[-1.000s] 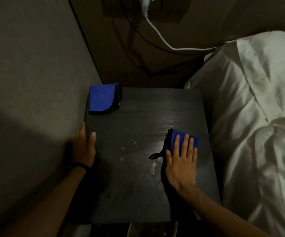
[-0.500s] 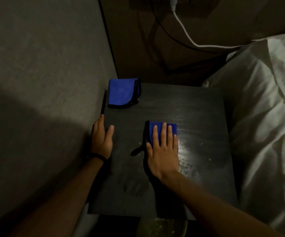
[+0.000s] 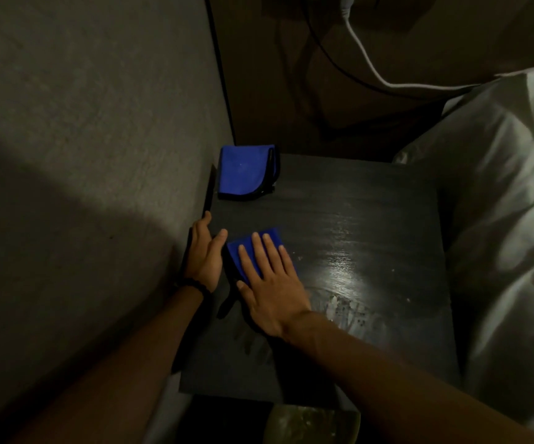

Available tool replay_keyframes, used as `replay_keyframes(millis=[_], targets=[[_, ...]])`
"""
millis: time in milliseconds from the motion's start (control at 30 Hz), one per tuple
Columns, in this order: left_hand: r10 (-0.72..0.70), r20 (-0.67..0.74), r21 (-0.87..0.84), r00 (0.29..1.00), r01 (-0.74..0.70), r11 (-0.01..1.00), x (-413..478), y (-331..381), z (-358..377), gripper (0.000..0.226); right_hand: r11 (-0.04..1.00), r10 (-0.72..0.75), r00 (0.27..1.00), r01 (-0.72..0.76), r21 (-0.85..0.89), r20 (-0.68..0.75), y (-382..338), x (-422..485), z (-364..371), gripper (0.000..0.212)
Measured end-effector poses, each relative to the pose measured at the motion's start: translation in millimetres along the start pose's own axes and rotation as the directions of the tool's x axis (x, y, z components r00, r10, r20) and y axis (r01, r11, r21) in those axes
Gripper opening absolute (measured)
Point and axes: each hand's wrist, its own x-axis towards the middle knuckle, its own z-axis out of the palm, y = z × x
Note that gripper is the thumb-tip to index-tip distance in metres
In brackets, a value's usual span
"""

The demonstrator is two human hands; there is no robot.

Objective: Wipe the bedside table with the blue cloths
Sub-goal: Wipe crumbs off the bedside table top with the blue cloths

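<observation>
**Bedside table partly wiped, smears and crumbs left**

Bedside table (image 3: 371, 219), dark and square, fills the corner between the grey wall (image 3: 83, 123) and the white bedding (image 3: 499, 203). Its top looks only partly done, in my judgement: a glossy patch on the right side carries pale streaks (image 3: 345, 307) near the front, and a few light specks lie scattered around it, so more passes seem needed there. The far half looks matte and shows no obvious marks, though the light is too dim to be sure.

A second blue cloth (image 3: 243, 171) lies folded at the far left corner, untouched by either hand. The working blue cloth (image 3: 267, 243) sits left of centre, pinned flat under the right hand (image 3: 269, 283), fingers spread and pressing, not clenched. The left hand (image 3: 206, 251) rests open along the table's left edge, its thumb just beside the cloth, holding nothing.
</observation>
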Motion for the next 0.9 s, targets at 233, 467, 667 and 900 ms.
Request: replay_keyframes(millis=[233,467,667,900], targets=[[-0.014,0.018,-0.062,1.000,0.015,0.998,-5,3,-4,0.058,0.976,-0.205,0.977,0.209,-0.055,0.066,1,-2,-2,0.067],[-0.008,0.028,-0.051,1.000,0.009,0.999,-5,3,-3,0.061,0.844,-0.509,0.839,0.530,-0.079,0.195,37,2,-16,0.065],[-0.041,-0.016,-0.071,0.999,0.040,0.997,-7,8,0,0.054,0.746,-0.635,0.738,0.662,-0.067,0.229,62,13,-42,0.054],[-0.008,-0.065,-0.028,0.998,0.007,1.000,-7,8,2,0.053,0.986,-0.155,0.988,0.156,0.051,-0.021,-9,-25,-1,0.075]])
